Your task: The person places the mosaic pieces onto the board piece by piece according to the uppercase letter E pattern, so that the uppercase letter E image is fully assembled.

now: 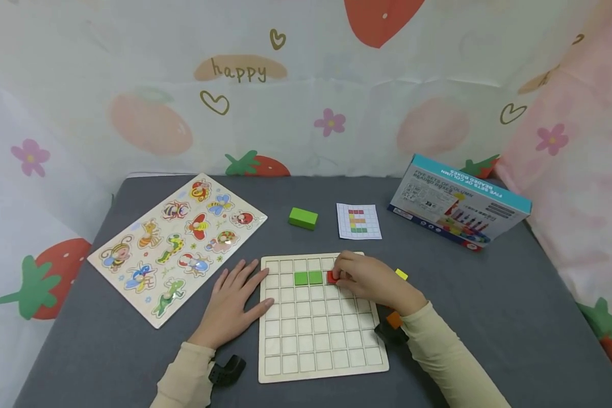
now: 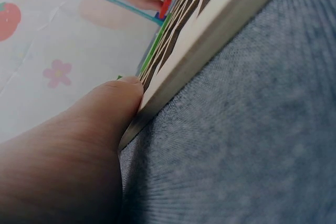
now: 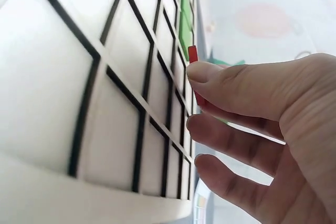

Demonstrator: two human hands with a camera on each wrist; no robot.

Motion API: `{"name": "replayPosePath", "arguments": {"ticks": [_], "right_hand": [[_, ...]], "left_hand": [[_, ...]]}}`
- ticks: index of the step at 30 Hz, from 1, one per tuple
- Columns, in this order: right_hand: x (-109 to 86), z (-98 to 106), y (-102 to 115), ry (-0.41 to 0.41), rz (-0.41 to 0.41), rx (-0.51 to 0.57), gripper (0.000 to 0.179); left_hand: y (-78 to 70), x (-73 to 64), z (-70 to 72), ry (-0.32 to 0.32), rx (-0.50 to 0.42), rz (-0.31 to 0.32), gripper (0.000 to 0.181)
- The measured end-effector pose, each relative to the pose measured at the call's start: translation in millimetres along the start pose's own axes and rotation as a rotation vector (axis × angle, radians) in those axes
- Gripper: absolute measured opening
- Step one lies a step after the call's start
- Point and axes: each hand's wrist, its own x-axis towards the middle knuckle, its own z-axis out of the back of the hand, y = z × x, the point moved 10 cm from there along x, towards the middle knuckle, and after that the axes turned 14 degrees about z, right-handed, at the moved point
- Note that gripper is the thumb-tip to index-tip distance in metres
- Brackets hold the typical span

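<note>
A pale gridded board (image 1: pixel 321 378) lies on the grey cloth in front of the person. Two green square tiles (image 1: pixel 308 277) sit side by side in its upper rows. Between thumb and fingers the right hand (image 1: pixel 369 280) pinches a red square tile (image 1: pixel 330 277), just right of the green pair. In the right wrist view that red tile (image 3: pixel 192 54) stands on edge, close over the grid. Spread flat, the left hand (image 1: pixel 229 309) rests at the board's left side, and its thumb (image 2: pixel 113 103) touches the board's edge in the left wrist view.
Left of the board lies an insect picture puzzle (image 1: pixel 170 249). Behind it are a green block (image 1: pixel 303 218) and a printed pattern card (image 1: pixel 359 222). A blue and white box (image 1: pixel 459 201) stands back right. A yellow tile (image 1: pixel 401 274) and an orange tile (image 1: pixel 394 320) show beside the right arm.
</note>
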Motion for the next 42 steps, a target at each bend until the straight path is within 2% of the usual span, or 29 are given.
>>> {"name": "replayPosePath", "arguments": {"ticks": [26,36,39,42], "right_hand": [[8.2,-7.8,1.4,-0.016,0.029,-0.04,0.009],[9.0,-9.4,1.6,0.005,0.014,-0.064,0.008],[6.6,-5.6,0.5,0.009,-0.011,-0.037,0.01],[-0.4,5.0,-4.7,0.007,-0.08,-0.008,0.014]], "left_hand": [[-0.8,0.6,0.6,0.002,-0.005,0.008,0.067],[-0.4,0.4,0.9,0.001,-0.006,0.009,0.067],[0.4,0.9,0.0,0.003,-0.005,0.009,0.068],[1.0,0.9,-0.3,0.002,0.0,0.008,0.068]]}}
